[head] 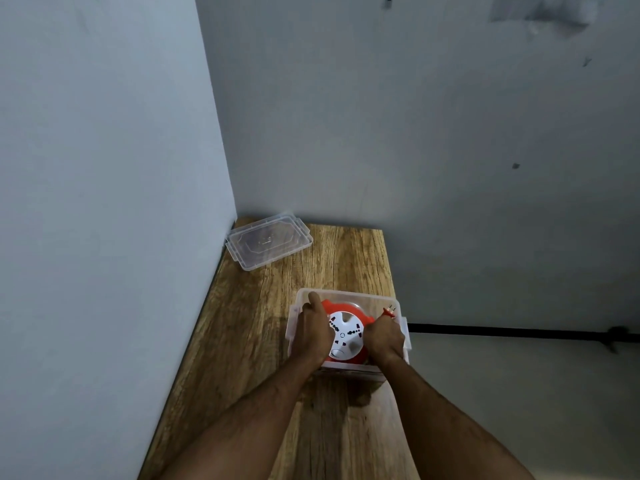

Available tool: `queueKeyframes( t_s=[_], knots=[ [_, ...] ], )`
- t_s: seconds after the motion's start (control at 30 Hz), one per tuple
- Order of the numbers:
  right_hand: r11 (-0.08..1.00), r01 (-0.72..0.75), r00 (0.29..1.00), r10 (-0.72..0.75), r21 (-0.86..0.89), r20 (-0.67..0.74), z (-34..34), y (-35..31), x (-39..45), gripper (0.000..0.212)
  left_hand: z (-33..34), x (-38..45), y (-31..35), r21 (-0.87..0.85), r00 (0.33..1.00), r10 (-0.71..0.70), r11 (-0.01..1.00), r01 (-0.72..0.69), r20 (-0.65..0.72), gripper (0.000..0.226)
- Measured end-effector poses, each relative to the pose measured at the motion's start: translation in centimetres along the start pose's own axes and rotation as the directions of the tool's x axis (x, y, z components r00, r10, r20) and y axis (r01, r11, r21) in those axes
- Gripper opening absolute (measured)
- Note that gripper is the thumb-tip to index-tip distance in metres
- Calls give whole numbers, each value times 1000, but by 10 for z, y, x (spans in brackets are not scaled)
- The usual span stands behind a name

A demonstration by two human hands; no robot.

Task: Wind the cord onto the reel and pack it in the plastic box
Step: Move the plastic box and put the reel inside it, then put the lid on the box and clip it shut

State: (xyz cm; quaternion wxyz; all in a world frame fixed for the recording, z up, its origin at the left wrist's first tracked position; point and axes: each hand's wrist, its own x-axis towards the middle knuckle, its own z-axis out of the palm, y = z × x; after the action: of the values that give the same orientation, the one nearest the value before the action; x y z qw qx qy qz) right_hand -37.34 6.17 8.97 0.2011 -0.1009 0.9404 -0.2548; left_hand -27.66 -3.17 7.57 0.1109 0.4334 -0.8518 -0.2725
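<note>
Settling the orange cord reel (346, 332) into the clear plastic box (349, 295) on the wooden surface (263, 341), I judge winding done and packing nearly finished. My left hand (313, 336) rests on the reel's left side, my right hand (384, 337) pinches the plug (390, 310) near the box's right wall. The lid (268, 241) lies well apart, not yet fitted.

Orange-and-white reel (347, 332), clear plastic box (348, 293), brown wood-grain table (273, 306)

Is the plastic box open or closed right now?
Open: the box has no cover; its lid lies apart on the table.
</note>
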Motion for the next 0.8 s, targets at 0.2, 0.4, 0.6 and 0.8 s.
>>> queueKeyframes(
  t_s=[0.2, 0.4, 0.6, 0.8],
  knots=[
    [999, 37, 999, -37, -24, 5, -6, 2, 2, 16, -2, -2, 0, 38, 997, 52, 998, -50, -54, 50],
    [975, 165, 983, -176, -150, -61, -15, -1, -1, 18, -4, -5, 2, 90, 991, 102, 991, -94, -85, 37],
    [940, 242, 935, -292, -242, -203, -22, -9, -5, 26, -7, -8, 5, 38, 987, 109, 994, -105, -117, 36],
    [882, 452, 847, -472, -135, -246, -24, -34, 7, 30, -34, 8, 20, -87, 974, 46, 994, -67, -222, 46]
  ],
)
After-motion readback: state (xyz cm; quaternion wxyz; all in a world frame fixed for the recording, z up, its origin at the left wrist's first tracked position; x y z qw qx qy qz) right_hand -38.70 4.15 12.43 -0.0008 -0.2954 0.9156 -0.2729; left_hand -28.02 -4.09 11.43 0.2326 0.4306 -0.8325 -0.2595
